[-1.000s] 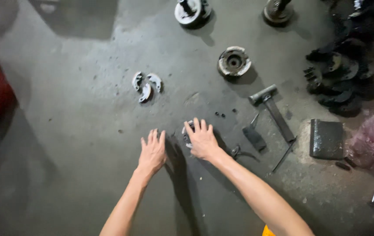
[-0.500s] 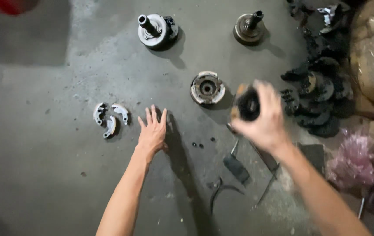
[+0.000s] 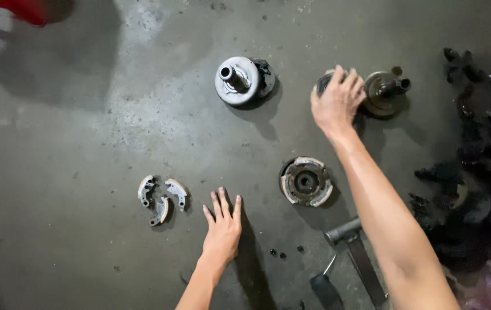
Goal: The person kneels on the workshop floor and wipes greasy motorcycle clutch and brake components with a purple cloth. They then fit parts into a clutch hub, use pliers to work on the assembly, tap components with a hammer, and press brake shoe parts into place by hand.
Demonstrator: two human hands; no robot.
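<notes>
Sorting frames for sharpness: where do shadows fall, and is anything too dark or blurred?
Head view: sharp mid-frame; shadows fall down-right of the silver hub, and beside the left hand; the dark parts pile at right loses detail; the right hand hides a dark part, slightly soft.

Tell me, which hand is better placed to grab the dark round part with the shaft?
Probably the right hand: it already reaches beside the dark round part, clutching something dark. The left hand lies flat on the floor, far off.

2 bare forearms, sleeveless and gloveless, end in the left grip [image 3: 222,228] and right grip [image 3: 336,103].
</notes>
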